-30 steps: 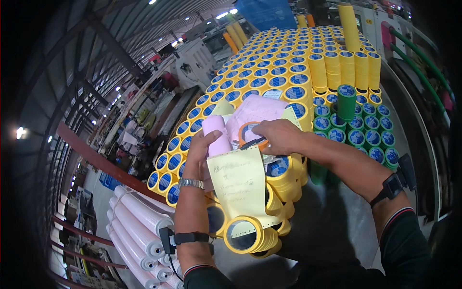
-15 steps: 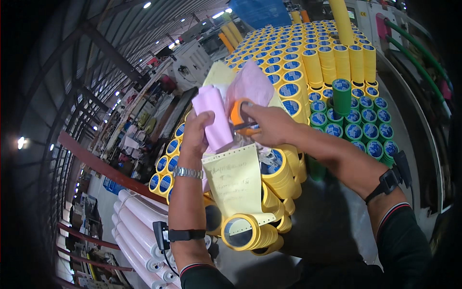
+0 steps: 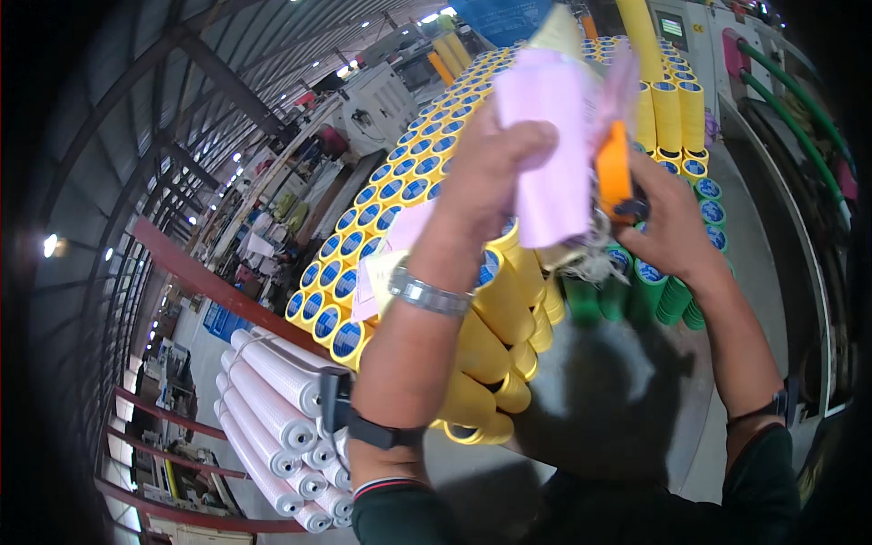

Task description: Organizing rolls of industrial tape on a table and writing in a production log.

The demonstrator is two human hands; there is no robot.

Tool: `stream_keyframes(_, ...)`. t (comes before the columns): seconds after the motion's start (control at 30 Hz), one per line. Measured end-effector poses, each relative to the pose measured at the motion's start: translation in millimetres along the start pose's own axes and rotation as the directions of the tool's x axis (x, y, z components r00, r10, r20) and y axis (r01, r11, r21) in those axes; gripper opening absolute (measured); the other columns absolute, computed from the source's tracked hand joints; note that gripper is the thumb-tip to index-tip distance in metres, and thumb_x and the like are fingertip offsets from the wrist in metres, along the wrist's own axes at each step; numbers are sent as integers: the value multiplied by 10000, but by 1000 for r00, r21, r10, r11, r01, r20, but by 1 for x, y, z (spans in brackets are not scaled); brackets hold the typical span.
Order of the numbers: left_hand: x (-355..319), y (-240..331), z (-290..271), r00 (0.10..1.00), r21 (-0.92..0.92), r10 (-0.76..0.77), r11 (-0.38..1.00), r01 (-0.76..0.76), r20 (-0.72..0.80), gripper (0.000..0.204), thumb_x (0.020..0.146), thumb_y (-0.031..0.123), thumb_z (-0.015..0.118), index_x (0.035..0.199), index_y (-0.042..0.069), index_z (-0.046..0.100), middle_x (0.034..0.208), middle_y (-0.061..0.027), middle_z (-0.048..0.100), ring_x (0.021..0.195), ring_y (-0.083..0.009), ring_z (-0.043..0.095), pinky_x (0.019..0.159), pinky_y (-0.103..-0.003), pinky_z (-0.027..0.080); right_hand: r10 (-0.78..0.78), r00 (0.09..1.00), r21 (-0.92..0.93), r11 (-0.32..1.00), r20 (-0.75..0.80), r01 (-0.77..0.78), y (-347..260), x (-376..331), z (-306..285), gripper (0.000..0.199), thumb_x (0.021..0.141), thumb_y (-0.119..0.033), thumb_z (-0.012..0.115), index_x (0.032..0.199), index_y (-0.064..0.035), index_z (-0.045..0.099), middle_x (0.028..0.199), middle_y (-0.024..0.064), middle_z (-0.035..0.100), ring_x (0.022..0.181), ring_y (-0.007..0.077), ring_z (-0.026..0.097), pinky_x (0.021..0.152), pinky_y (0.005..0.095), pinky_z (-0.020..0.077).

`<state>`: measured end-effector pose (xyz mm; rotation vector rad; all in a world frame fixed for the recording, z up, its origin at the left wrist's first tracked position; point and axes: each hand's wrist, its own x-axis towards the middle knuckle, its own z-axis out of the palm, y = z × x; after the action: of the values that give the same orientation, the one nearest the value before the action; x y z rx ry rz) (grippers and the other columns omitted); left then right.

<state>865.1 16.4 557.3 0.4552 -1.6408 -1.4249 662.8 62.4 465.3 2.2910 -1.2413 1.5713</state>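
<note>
My left hand (image 3: 500, 159) is closed around a folded pink paper bundle (image 3: 554, 173), its thumb pressed across the front. A pale yellow sheet (image 3: 556, 36) sticks up behind the bundle. Close to its right side, my right hand (image 3: 668, 213) grips an orange ring-shaped thing (image 3: 614, 168) with a dark part; its exact kind is unclear. Another pink sheet (image 3: 623, 77), blurred, rises above the orange thing. Tangled whitish strands (image 3: 590, 259) hang below the bundle. More pink and yellow papers (image 3: 377, 272) lie on the rolls, partly behind my left forearm.
Yellow rolls with blue ends (image 3: 404, 191) stand in a large block ahead, others lying at its near edge (image 3: 490, 350). Green rolls (image 3: 672, 295) stand to the right. Bundled white rolls (image 3: 272, 409) lie lower left near a red rail (image 3: 213, 286). A machine (image 3: 790, 118) flanks the right.
Both hands have moved up and right with the pink bundle and orange thing. The yellow written sheet no longer hangs over the near rolls. The standing green roll is now hidden.
</note>
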Motion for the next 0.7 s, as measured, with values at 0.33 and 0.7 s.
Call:
stream_keyframes(0.33,-163,-264,162,842,-553,-533,678,484,85,566,833,242,649,1313,3,467,995,-113,659,849,-253,679,760,-340,581,498,722,-321,866,480,-384,6,-291,-102,749,671,-178,804,1330,-60,469,1062,193,634,915,397,631,760,472,518)
stream_keyframes(0.7,-312,-431,181,492,-766,-850,186,615,188,460,887,263,617,1261,24,496,1027,-117,631,886,-278,664,778,-409,577,679,54,-538,625,732,-566,-10,-412,-60,722,807,-365,717,1415,-119,416,1227,202,588,1065,363,620,877,459,500)
